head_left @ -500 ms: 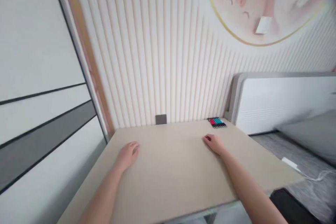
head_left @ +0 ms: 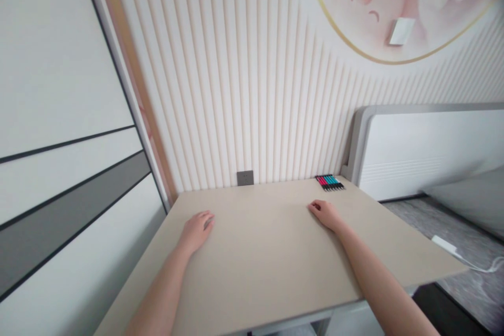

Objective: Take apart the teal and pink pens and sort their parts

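I log my left hand [head_left: 196,232] and right hand [head_left: 325,215] both open and released, palms down on the beige desktop [head_left: 260,257], holding nothing. Nearest my right hand, though not touching it, lies a row of pens [head_left: 329,182], red and teal barrels side by side at the desk's far right corner. A wall socket [head_left: 244,178] sits behind the desk's far edge. Further right stand a white headboard [head_left: 429,155] and a white charger [head_left: 443,244] on its cable.
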`<state>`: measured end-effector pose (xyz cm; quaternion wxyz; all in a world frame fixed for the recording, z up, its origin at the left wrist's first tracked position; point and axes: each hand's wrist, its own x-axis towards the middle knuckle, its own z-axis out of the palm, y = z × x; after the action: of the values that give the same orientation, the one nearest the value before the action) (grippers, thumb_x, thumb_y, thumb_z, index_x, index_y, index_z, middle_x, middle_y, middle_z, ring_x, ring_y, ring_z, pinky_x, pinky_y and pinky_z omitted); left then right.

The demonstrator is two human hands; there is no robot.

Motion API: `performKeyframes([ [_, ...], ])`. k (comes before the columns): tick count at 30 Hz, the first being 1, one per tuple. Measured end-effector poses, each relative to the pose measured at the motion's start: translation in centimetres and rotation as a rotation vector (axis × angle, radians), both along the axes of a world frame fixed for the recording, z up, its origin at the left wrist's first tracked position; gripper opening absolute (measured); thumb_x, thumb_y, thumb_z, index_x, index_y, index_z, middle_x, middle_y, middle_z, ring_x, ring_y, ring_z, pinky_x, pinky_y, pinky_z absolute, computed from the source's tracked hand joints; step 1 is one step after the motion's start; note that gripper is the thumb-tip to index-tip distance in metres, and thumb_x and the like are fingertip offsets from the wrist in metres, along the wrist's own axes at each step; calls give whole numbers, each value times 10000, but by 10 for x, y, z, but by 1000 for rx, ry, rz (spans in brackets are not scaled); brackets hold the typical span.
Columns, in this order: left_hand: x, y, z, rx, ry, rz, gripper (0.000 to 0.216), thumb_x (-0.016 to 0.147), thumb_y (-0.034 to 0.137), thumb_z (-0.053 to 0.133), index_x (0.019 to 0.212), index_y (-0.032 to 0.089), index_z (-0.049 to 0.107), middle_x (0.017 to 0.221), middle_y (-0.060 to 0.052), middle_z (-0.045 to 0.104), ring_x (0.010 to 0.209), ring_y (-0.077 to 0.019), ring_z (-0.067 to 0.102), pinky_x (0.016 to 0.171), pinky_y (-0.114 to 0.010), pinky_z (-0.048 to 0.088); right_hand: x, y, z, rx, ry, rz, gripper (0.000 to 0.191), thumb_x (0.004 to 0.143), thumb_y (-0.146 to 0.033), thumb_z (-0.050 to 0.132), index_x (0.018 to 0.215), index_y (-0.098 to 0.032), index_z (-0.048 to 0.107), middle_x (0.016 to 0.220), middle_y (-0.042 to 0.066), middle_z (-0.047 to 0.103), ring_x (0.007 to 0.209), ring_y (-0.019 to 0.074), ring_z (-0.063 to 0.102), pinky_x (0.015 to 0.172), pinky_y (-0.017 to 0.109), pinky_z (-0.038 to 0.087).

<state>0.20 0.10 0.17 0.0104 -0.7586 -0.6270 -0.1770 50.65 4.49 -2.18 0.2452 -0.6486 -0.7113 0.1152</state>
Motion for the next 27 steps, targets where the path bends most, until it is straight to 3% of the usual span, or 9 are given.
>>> performKeyframes([
  [16,-2,0,-4,-12,-6,3,314,912,295,475,1136,189,668,1281,-93,607,1212,-236,530,1061,-379,373,-1,-3,3,-18,-35,-5,317,888,-410,474,921,-188,697,899,78,727,820,216,648,706,285,419],
  [27,6,-7,3,-26,11,21,311,907,267,489,1154,180,656,1283,-93,607,1222,-222,523,1072,-359,361,4,0,-1,-35,-32,8,318,885,-415,478,952,-206,708,895,77,724,817,215,643,702,285,411],
])
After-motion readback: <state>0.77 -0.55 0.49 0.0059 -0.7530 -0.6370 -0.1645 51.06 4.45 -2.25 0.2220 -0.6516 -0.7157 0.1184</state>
